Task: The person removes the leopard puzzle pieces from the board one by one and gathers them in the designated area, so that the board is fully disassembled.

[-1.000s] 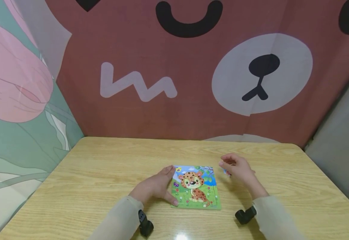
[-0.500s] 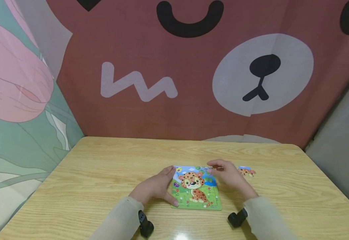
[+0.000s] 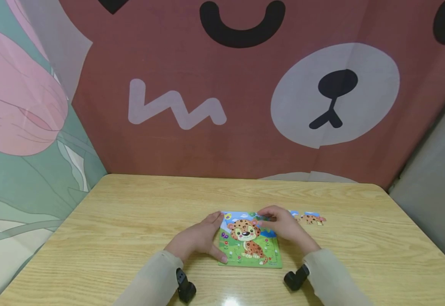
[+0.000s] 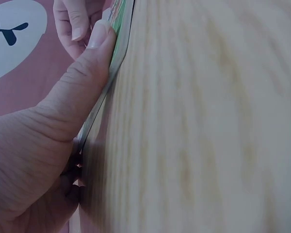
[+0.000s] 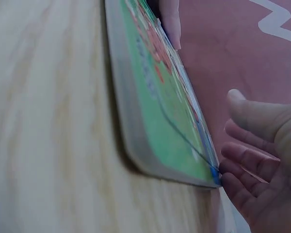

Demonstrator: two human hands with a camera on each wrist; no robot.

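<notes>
A square jigsaw puzzle (image 3: 249, 242) with a spotted leopard cub, blue sky and green grass lies flat on the table. My left hand (image 3: 199, 236) holds its left side, thumb on the near left corner and fingers at the far left corner. In the left wrist view the thumb (image 4: 82, 73) lies along the board's edge. Over the far right part of the puzzle is my right hand (image 3: 283, 223), hiding some of the picture. The right wrist view shows its thumb (image 5: 252, 109) apart from the bent fingers, with no piece visible between them; some fingers meet the board's edge.
Loose puzzle pieces (image 3: 313, 219) with leopard spots and blue sky lie right of the board, partly behind my right hand. The wooden table (image 3: 130, 221) reaches back to a cloth backdrop (image 3: 245, 148) with a bear face.
My right hand has moved left from beside the board to over its far right part, uncovering the loose pieces on the right. The left hand and board stay in place.
</notes>
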